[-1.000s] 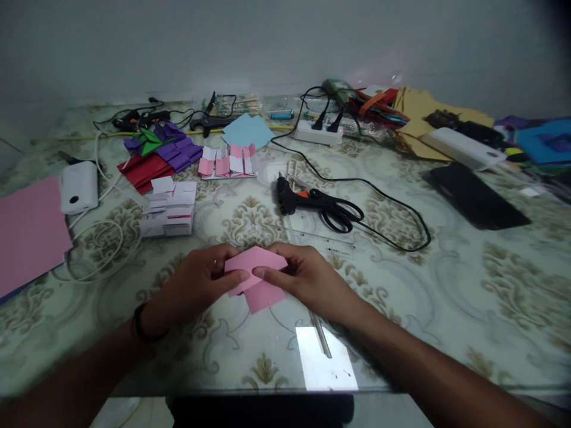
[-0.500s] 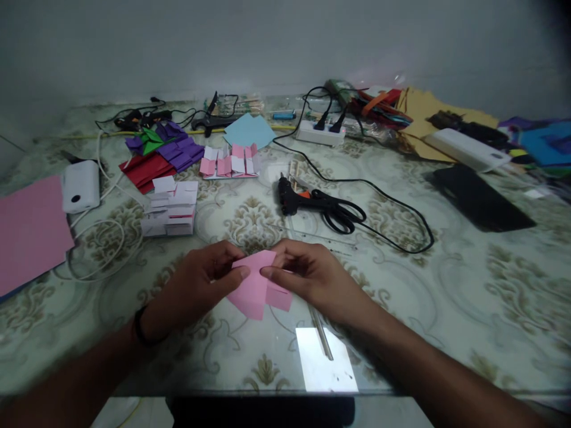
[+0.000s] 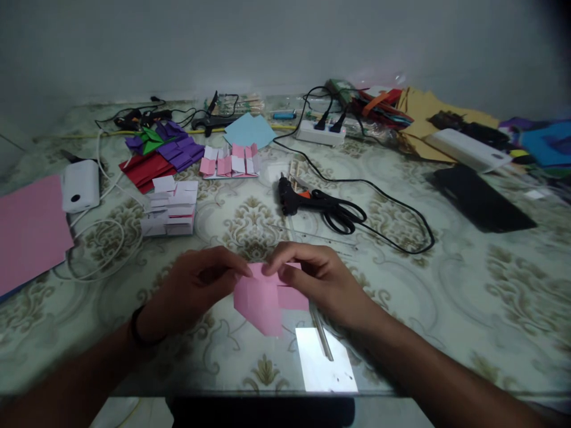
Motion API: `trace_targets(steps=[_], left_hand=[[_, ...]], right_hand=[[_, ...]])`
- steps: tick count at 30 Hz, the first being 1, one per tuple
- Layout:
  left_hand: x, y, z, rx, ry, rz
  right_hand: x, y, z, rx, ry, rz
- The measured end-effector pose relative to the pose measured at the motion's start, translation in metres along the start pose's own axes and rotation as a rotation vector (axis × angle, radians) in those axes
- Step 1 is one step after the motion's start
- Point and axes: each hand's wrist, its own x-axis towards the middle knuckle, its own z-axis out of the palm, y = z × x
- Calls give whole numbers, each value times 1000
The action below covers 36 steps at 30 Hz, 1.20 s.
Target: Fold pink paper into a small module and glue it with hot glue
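Note:
A folded pink paper piece (image 3: 263, 300) hangs just above the glass-topped patterned table (image 3: 468, 285), held at its top edge from both sides. My left hand (image 3: 196, 288) pinches the left part with thumb and fingers closed. My right hand (image 3: 314, 279) pinches the right part, its fingers curled over the top. The lower flap points down toward me. A dark band sits on my left wrist.
Behind my hands lie a black glue gun and scissors (image 3: 321, 205) with a trailing cable. Stacks of folded pink-white (image 3: 229, 161), white (image 3: 172, 208), red and purple paper (image 3: 156, 157) sit at the back left. A pink sheet (image 3: 29, 229), a white power bank (image 3: 80, 185) and a black tablet (image 3: 482, 199) lie at the sides.
Both hands have turned the pink piece, so its flap now hangs lower and nearer to me. The hands have shifted slightly toward me and to the right.

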Motion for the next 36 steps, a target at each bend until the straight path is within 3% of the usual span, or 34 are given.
trace_targets(steps=[8, 12, 17, 21, 27, 36], left_hand=[[-3, 2, -1, 127, -37, 152], [-2, 0, 3, 115, 43, 12], [2, 1, 1, 139, -18, -115], [3, 3, 0, 164, -13, -100], [2, 4, 1, 199, -25, -79], [0, 3, 7, 223, -39, 0]], right_hand=[[-1, -4, 6, -117, 74, -8], [0, 2, 8, -115, 121, -51], [-2, 4, 5, -241, 154, -133], [-2, 2, 5, -294, 139, -154], [0, 1, 6, -368, 46, -55], [-1, 4, 11, -259, 1, 6]])
